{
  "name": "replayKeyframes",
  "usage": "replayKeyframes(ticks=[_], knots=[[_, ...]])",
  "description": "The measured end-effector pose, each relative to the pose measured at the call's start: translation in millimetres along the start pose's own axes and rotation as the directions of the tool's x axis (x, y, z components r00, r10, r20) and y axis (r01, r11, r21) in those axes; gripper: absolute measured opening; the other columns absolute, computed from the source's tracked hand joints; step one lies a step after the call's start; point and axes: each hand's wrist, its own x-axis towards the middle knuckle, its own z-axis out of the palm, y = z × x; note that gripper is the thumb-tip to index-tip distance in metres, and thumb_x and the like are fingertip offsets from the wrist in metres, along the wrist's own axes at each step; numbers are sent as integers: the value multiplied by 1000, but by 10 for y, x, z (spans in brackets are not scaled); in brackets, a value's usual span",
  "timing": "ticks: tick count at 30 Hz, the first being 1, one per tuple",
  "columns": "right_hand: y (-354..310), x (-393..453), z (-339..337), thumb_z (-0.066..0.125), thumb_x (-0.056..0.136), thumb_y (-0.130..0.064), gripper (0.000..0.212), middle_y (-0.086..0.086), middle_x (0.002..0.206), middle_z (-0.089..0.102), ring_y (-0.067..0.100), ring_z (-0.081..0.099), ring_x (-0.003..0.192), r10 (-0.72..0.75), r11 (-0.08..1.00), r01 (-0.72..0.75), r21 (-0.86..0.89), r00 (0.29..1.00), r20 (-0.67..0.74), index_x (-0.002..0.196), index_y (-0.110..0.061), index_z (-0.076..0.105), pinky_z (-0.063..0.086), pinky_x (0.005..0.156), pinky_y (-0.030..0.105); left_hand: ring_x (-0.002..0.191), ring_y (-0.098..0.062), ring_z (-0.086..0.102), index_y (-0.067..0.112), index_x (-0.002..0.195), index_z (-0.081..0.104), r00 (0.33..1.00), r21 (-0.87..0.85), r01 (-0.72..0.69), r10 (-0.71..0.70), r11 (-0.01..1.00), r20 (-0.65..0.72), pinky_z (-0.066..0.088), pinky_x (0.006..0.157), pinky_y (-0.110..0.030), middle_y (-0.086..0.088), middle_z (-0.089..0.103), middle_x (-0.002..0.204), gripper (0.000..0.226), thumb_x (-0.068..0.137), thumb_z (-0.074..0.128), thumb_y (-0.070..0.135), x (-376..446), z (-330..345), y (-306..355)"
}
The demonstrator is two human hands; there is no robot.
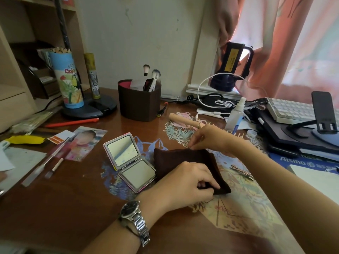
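A dark brown cloth pouch [185, 158] lies on the wooden desk [73, 198] in the middle of the head view. My left hand [185, 184], with a metal watch on the wrist, pinches the pouch's near right corner. My right hand [207, 138] pinches something small at the pouch's far edge; what it is I cannot tell. An open square compact mirror [130, 162] lies just left of the pouch, touching it or nearly so.
A brown brush holder [139, 101] stands behind. A photo [86, 142], pens and papers lie at the left. A spray bottle [236, 114], cables, a keyboard [293, 110] and stacked books crowd the right. Metal hair clips [242, 173] lie right of the pouch.
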Motion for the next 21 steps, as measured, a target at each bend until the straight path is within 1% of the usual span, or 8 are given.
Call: replayKeyframes(ticks=[2, 5, 9, 11, 13, 16, 18, 21], knots=[[20, -4, 8, 72, 80, -11, 9, -5, 87, 68, 3, 59, 80, -12, 1000, 12, 0, 1000, -16, 88, -8, 73, 44, 76, 15, 88, -6, 60, 19, 106, 74, 1000, -5, 5, -5, 1000, 2, 51, 80, -22, 12, 63, 102, 21, 87, 64, 17, 0, 0, -1], [46, -24, 18, 71, 81, -13, 7, -7, 84, 66, 1, 59, 77, -40, 999, 41, 15, 996, -74, 87, -10, 71, 43, 72, 15, 87, -7, 60, 20, 106, 75, 1000, -12, 16, -16, 1000, 5, 51, 80, -23, 11, 63, 102, 21, 87, 65, 17, 4, -5, -5], [43, -101, -15, 68, 84, -14, 4, -10, 78, 62, -14, 54, 57, -64, 995, 79, 67, 979, -196, 88, -12, 68, 40, 54, 5, 87, -5, 60, 22, 107, 74, 1000, -24, 25, -24, 999, 20, 52, 80, -22, 15, 62, 100, 21, 88, 65, 18, 6, -15, -6], [57, -172, -57, 68, 85, -18, 4, -12, 78, 62, -12, 54, 59, -68, 993, 90, 76, 967, -247, 89, -16, 67, 40, 56, 8, 87, -4, 60, 22, 107, 74, 999, -28, 27, -26, 999, 22, 52, 79, -21, 15, 62, 101, 21, 88, 65, 18, 5, -16, -7], [90, -283, -102, 68, 85, -21, 6, -10, 79, 65, -3, 58, 65, -70, 991, 99, 85, 954, -292, 89, -18, 66, 43, 63, 13, 87, -4, 60, 22, 106, 74, 999, -30, 31, -31, 999, 24, 52, 79, -20, 14, 63, 101, 21, 88, 66, 17, 6, -13, -9], [173, -524, -147, 68, 84, -20, 5, -2, 82, 68, 13, 65, 71, -43, 982, 100, 158, 943, -331, 88, -19, 65, 54, 66, 25, 87, -6, 61, 22, 106, 75, 999, -38, 46, -45, 998, 23, 52, 79, -20, 13, 63, 101, 21, 87, 66, 16, 11, -16, -11], [254, -704, -159, 68, 84, -18, 8, -2, 82, 68, 11, 64, 68, -18, 965, 100, 241, 947, -319, 92, -18, 65, 53, 63, 23, 86, -5, 62, 22, 105, 75, 999, -35, 49, -48, 998, 23, 52, 78, -19, 14, 63, 100, 21, 87, 67, 16, 13, -18, -10], [400, -947, -175, 66, 85, -14, 13, -2, 84, 69, 6, 65, 68, -4, 943, 95, 318, 961, -276, 97, -16, 67, 51, 64, 20, 84, -5, 62, 23, 104, 75, 999, -36, 50, -50, 998, 11, 52, 76, -15, 13, 64, 99, 21, 86, 68, 15, 11, -17, -3]])
